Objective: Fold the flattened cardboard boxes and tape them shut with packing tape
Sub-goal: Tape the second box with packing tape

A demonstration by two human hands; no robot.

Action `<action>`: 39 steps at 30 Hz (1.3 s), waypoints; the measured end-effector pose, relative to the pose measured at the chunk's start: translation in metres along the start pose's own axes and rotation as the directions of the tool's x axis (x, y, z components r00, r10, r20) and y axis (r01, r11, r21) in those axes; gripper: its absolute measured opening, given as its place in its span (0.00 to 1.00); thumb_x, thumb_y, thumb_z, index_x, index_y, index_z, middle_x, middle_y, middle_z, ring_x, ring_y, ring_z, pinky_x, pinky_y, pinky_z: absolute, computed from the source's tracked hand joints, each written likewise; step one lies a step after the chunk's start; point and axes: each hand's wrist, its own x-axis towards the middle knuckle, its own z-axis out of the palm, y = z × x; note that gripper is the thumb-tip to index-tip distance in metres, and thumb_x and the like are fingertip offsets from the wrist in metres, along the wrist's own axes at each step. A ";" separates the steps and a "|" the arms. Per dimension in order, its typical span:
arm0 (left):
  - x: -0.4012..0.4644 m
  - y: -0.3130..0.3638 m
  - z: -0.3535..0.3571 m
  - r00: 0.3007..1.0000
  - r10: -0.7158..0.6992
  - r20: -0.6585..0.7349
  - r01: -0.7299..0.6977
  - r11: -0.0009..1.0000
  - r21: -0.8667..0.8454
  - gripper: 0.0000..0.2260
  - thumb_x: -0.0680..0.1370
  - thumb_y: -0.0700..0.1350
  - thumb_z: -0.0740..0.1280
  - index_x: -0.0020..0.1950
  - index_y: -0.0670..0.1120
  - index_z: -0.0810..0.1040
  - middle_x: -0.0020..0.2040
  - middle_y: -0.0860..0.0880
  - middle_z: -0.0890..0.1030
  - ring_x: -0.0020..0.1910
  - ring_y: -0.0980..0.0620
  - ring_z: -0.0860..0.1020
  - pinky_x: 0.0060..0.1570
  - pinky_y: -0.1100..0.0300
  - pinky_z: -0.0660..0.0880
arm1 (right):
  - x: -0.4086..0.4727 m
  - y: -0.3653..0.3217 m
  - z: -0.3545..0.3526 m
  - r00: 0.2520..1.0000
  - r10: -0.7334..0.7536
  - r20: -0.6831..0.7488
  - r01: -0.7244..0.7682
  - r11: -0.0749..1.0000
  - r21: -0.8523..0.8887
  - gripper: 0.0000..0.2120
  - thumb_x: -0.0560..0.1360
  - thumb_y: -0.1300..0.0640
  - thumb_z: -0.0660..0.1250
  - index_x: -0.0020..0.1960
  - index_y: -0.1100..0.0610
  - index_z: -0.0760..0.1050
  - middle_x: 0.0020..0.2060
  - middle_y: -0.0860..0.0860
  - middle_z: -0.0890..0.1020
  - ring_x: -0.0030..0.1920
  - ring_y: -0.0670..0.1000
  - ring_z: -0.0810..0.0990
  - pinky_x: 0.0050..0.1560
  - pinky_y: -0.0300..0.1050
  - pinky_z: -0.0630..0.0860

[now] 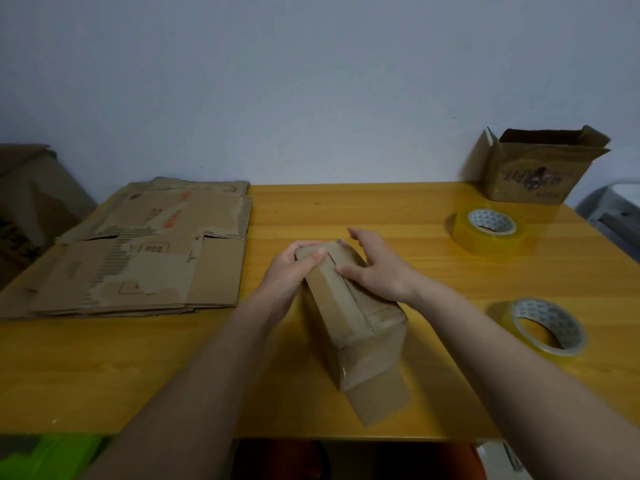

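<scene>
We found the folded cardboard box (349,306) lying lengthwise at the centre of the yellow wooden table (138,375), its far end raised slightly and its near end pointing toward the table's front edge, where one flap stood open. A seam ran along the top face, and a glossy strip that looked like clear tape crossed the near part of the box. The left hand (291,271) gripped the far left corner of the box, with the thumb laid over the top edge and the fingers curled beneath. The right hand (374,265) pressed on the top right flap with fingers spread and the thumb resting beside the seam. To the left, a stack of flattened cardboard boxes (138,258) lay on the table, well apart from the box. To the right, one roll of packing tape (490,230) sat farther back, and a second roll (545,325) sat nearer. An open printed carton (533,171) stood at the far right corner against the wall
</scene>
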 end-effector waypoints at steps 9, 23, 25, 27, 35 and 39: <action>0.003 -0.011 0.016 0.997 -0.074 -0.031 0.076 0.995 0.065 0.15 0.82 0.56 0.58 0.58 0.45 0.73 0.51 0.45 0.76 0.47 0.50 0.74 0.49 0.54 0.70 | 0.020 0.009 0.008 1.000 -0.018 -0.015 0.019 0.994 0.112 0.17 0.81 0.52 0.59 0.68 0.55 0.69 0.62 0.52 0.72 0.64 0.50 0.70 0.67 0.44 0.65; -0.032 -0.005 0.036 0.985 0.131 -0.114 -0.085 0.936 0.341 0.30 0.81 0.57 0.59 0.79 0.49 0.51 0.78 0.49 0.58 0.76 0.49 0.59 0.74 0.48 0.59 | 0.003 0.023 -0.002 0.965 0.259 -0.034 -0.212 0.855 0.473 0.24 0.79 0.39 0.54 0.60 0.57 0.75 0.56 0.52 0.79 0.54 0.52 0.79 0.56 0.49 0.74; -0.031 -0.011 0.044 0.998 0.054 -0.024 -0.045 0.954 0.297 0.31 0.81 0.56 0.59 0.80 0.50 0.49 0.78 0.49 0.59 0.75 0.49 0.60 0.74 0.47 0.59 | -0.005 0.029 0.000 0.960 0.277 -0.026 -0.195 0.736 0.648 0.18 0.80 0.42 0.54 0.62 0.49 0.74 0.59 0.50 0.78 0.56 0.50 0.78 0.60 0.50 0.75; -0.026 -0.009 0.047 1.000 0.022 0.000 -0.021 0.958 0.286 0.30 0.82 0.53 0.59 0.80 0.48 0.50 0.77 0.48 0.62 0.74 0.49 0.62 0.73 0.51 0.60 | -0.008 0.034 0.002 0.960 0.272 -0.069 -0.164 0.743 0.649 0.18 0.79 0.44 0.55 0.66 0.45 0.72 0.63 0.50 0.76 0.61 0.51 0.76 0.65 0.54 0.72; -0.025 0.023 0.058 0.957 0.283 0.065 -0.219 0.556 0.802 0.31 0.81 0.48 0.60 0.80 0.45 0.48 0.80 0.48 0.51 0.78 0.50 0.50 0.74 0.57 0.49 | -0.002 0.036 -0.009 0.852 0.351 -0.388 -0.148 0.873 0.464 0.16 0.82 0.58 0.52 0.57 0.63 0.75 0.58 0.59 0.77 0.51 0.54 0.73 0.42 0.44 0.68; -0.079 0.017 0.071 0.825 0.274 0.494 -0.552 0.207 0.808 0.31 0.80 0.62 0.54 0.79 0.50 0.55 0.79 0.48 0.55 0.77 0.50 0.52 0.75 0.54 0.47 | -0.010 0.050 -0.013 0.810 0.371 -0.454 -0.142 0.876 0.462 0.12 0.80 0.60 0.57 0.57 0.61 0.77 0.55 0.58 0.80 0.57 0.57 0.77 0.61 0.56 0.72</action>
